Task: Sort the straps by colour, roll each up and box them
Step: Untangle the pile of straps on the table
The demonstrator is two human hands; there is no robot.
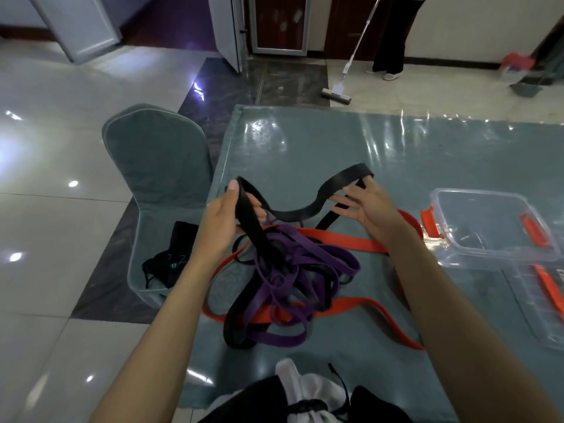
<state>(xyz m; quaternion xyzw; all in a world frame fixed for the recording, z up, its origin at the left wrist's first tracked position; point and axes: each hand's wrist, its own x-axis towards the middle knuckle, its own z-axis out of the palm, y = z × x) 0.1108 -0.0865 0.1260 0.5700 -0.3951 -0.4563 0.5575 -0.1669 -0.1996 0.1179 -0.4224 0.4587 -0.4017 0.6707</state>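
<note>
Currently, left hand grasps a black strap: fingers curled round it, thumb up along its edge. Strap runs from that grip across to 2 o'clock, where right hand touches it w/ fingers straight and spread, palm partly open; no curl visible. Strap's lower run drops into the tangled pile at approx. 6 o'clock from the hands. Pile: purple straps, orange straps, more black, all interlaced on the table; individual strap count cannot be made out. Clear box w/ orange latches sits at 3 o'clock, well apart from the pile. Its lid at 4 o'clock is cut off by frame edge.
</note>
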